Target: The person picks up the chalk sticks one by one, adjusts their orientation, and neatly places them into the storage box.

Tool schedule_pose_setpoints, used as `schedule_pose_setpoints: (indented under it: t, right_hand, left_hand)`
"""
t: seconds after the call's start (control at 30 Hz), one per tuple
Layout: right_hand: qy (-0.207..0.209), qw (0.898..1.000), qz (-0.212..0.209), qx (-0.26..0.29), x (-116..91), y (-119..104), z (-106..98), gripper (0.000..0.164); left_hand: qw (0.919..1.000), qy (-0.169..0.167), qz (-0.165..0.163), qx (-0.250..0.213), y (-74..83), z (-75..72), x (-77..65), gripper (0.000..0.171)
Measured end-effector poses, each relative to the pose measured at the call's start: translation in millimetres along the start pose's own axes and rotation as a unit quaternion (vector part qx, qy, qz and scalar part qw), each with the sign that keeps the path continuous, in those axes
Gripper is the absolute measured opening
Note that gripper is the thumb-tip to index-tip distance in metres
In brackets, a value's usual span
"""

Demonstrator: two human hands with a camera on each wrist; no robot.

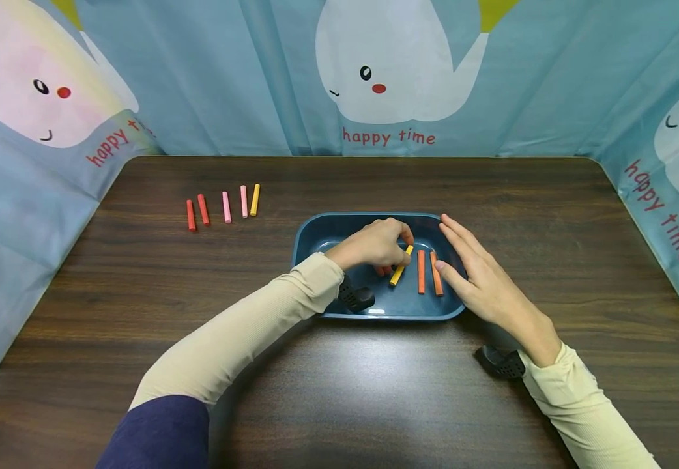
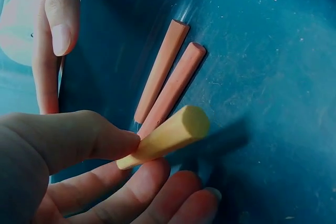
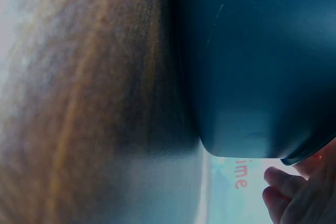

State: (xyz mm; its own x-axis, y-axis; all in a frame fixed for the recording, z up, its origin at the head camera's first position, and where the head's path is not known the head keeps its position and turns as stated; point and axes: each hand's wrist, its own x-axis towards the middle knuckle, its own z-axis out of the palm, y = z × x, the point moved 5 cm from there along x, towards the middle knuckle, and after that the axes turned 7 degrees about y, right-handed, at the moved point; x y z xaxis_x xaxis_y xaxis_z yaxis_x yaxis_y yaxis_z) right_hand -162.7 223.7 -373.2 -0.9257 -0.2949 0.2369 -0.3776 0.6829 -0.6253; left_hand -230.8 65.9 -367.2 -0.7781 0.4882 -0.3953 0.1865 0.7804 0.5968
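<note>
My left hand (image 1: 377, 242) reaches over the blue tray (image 1: 310, 238) and pinches a yellow crayon (image 1: 401, 266) between thumb and fingers. In the left wrist view this six-sided crayon (image 2: 176, 132) tilts above the tray floor and casts a shadow on it. Two orange crayons (image 1: 421, 272) lie beside it, nearly side by side. Part of a red crayon (image 1: 382, 270) shows under the left hand, the rest hidden. With fingers extended, my right hand (image 1: 483, 280) rests at the tray's right rim, its thumb reaching inside.
Left of the tray, on the dark wood table (image 1: 257, 280), lie two red crayons (image 1: 191, 215), two pink crayons (image 1: 226, 207) and a yellow crayon (image 1: 255, 200). A light blue curtain (image 1: 210, 78) with whale prints hangs along the table's back and sides.
</note>
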Motion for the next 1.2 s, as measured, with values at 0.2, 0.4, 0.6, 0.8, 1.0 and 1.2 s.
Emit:
schedule_pose_setpoints:
  t: [0.2, 0.4, 0.6, 0.8, 1.0, 1.2]
  right_hand:
    - [-0.001, 1.000, 0.002, -0.002, 0.4, -0.5, -0.3, 0.062]
    - [0.000, 1.000, 0.002, 0.000, 1.4, -1.5, 0.3, 0.063]
    - [0.003, 1.000, 0.001, -0.001, 1.2, -1.2, 0.0, 0.063]
    - [0.002, 1.000, 0.004, -0.003, 0.2, -0.7, -0.1, 0.063]
    - [0.001, 1.000, 0.006, -0.004, -0.1, -0.5, 0.1, 0.064]
    - [0.000, 1.000, 0.008, -0.004, -0.3, -0.5, 0.5, 0.064]
  left_hand:
    - [1.0000, 0.003, 0.004, 0.008, 2.0, 1.8, 2.6, 0.034]
    - [1.0000, 0.001, 0.001, -0.002, 2.5, 2.4, 2.5, 0.034]
    - [0.9999, 0.013, -0.002, -0.006, 1.2, -4.4, -0.9, 0.026]
    - [0.9991, 0.020, 0.035, -0.009, 0.2, -15.5, -5.7, 0.031]
    - [0.9960, 0.032, 0.079, -0.025, -1.3, -27.0, -13.0, 0.032]
    - [0.9931, 0.048, 0.104, -0.028, -3.5, -37.2, -20.0, 0.032]
